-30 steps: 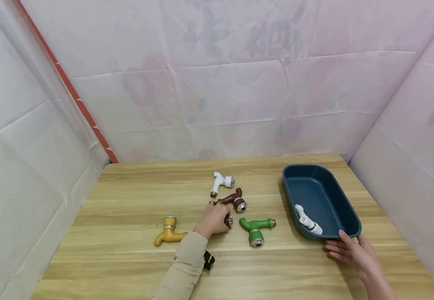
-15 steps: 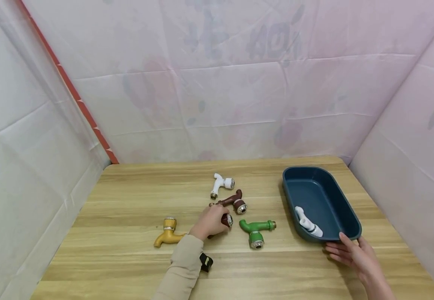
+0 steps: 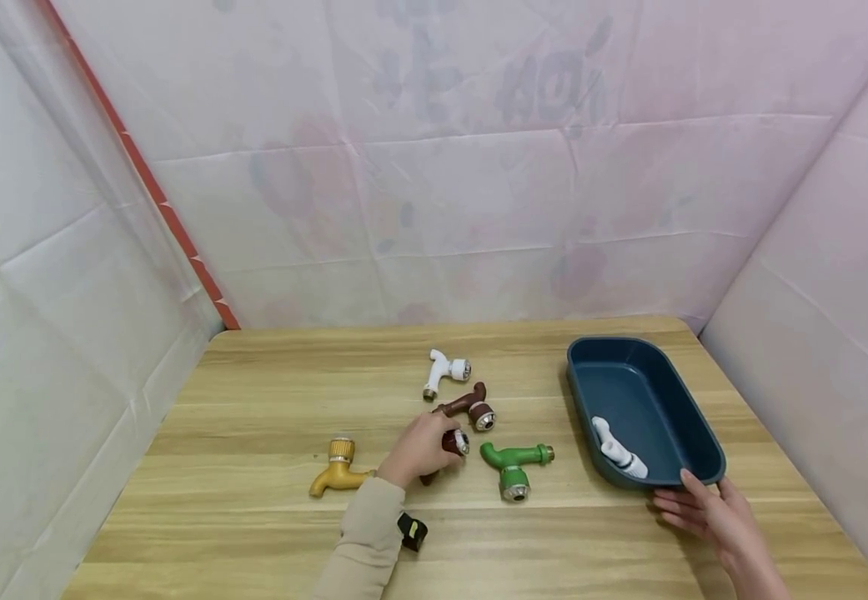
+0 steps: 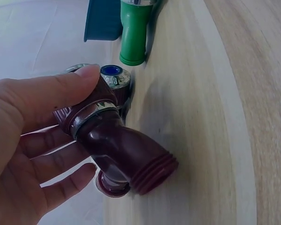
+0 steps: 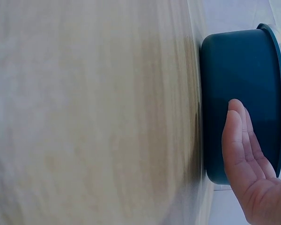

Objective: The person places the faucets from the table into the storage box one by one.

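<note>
My left hand [image 3: 420, 448] holds a dark maroon faucet [image 4: 126, 150] by its ribbed knob, thumb on one side and fingers on the other. In the left wrist view the faucet's threaded-looking end points down toward the wood. A second maroon faucet [image 3: 481, 415] lies just beyond that hand, partly covered by it. My right hand [image 3: 720, 518] grips the near end of a dark blue basin [image 3: 639, 387], thumb at the rim and fingers along the outer wall [image 5: 239, 61]. Inside the basin's near left corner lies a white faucet [image 3: 618, 451].
On the wooden table [image 3: 253, 400], another white faucet [image 3: 440, 367] lies behind the maroon ones. A green faucet [image 3: 513, 463] sits between left hand and basin. To the left is a yellow faucet [image 3: 339, 473]. Pale sheets [image 3: 479, 192] wall the table at back and sides.
The left hand has barely shifted; the held maroon faucet has turned slightly, and its lower end now shows beneath the hand. The right hand and basin stay in place.
</note>
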{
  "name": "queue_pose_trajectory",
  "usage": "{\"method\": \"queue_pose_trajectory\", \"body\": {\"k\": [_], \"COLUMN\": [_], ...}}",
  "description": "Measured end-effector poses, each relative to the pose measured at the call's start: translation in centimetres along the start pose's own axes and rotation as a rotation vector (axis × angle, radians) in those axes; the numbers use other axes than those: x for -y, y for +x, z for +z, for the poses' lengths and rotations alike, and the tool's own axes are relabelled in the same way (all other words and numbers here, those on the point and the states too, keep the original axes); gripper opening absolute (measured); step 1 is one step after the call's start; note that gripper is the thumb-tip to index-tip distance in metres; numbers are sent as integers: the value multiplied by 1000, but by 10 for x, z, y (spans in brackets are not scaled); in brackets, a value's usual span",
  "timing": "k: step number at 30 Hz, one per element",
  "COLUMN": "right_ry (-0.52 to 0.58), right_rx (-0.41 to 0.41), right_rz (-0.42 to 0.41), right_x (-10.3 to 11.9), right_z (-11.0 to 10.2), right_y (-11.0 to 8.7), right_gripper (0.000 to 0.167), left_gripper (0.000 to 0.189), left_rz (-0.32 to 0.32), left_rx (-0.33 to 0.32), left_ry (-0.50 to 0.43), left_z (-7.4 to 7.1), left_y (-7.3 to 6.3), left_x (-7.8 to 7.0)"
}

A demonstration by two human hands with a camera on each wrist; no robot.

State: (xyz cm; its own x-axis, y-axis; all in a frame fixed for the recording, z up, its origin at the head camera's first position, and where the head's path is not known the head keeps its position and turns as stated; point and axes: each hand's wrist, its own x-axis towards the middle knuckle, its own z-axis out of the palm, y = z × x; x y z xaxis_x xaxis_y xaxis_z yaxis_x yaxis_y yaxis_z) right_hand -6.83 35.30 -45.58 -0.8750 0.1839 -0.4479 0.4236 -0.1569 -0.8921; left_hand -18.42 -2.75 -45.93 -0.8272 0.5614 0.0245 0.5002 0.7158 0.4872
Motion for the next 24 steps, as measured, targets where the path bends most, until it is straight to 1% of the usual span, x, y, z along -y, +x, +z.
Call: {"method": "queue_pose_trajectory", "body": {"k": [2,5,7,9,11,14,17,20,24], "right_ry": [-9,-20,-27,-33,-36,-42,-45,-40,-36], "right_rx": [-4,-14,-21,-26,-29,-30,-27,-20,-16], "right_rz": [5,16,25,32,34,30,29,28,29], "right_x": [0,1,1,1,1,-1,-3,-2,0], "right_z": [0,0,0,0,0,-1,-2,-2,-1], "right_y": [0,1,2,2,3,4,4,4,4], "right_gripper": [37,52,66,73,76,75,78,79,80], "left_gripper": [44,41,40,40,38,37,42,46,44], "left_rz": [13,24,22,24,31,43,32,12,24], "left_rx": [-11,-25,-29,-35,-38,-40,-34,-28,-40], "left_ry": [-16,-41,-55,-73,-81,-96,-114,-153,-194], "left_z": [-1,-1,-1,-1,-1,-1,-1,-2,-3], "left_y": [-1,-2,-2,-3,-3,-4,-5,-6,-5], "left_x": [-1,-1,-2,-2,-1,-1,-2,-4,-6]}}
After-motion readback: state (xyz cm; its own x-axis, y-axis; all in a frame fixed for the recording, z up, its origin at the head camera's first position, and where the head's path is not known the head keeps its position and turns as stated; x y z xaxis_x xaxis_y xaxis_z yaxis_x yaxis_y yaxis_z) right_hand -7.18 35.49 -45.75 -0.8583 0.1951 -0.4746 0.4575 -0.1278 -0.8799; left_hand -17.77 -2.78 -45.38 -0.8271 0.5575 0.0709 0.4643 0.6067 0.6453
